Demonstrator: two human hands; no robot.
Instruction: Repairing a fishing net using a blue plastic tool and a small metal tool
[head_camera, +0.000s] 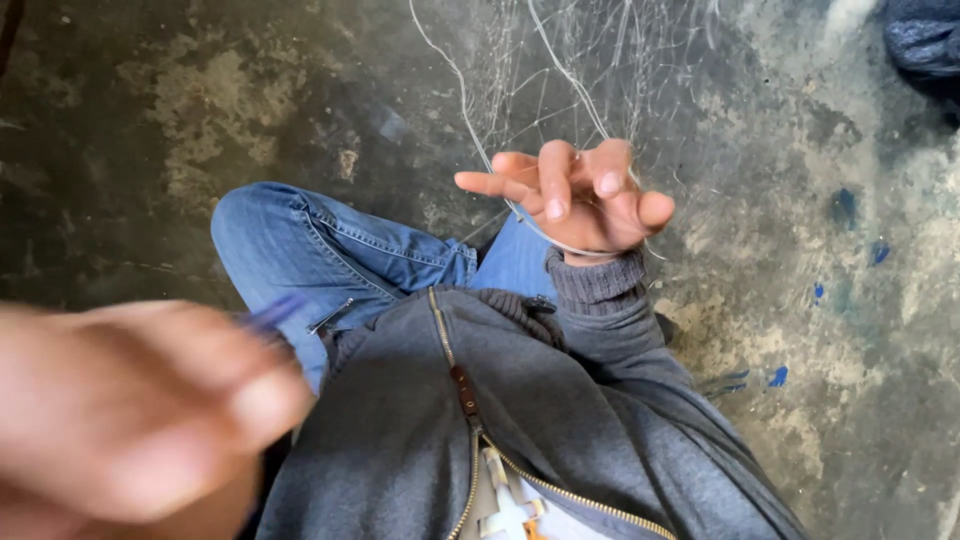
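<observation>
Net-mending looks to be mid-stitch: the right hand (575, 195) hooks spread fingers (556, 180) through pale fishing net (560, 70) strands above the jeans knee (290, 235), while the blurred left hand (130, 410) pinches something blue (272, 313); next, probably threading it through the held mesh.

Your right hand (580, 195) holds thin white net (560, 80) strings near the top middle. Your left hand (130, 410), blurry at lower left, pinches a small blue thing (275, 313) above your jeans (330, 250).

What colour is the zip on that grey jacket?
Gold, brass-like, on the grey jacket's zip; the head view shows it.
</observation>
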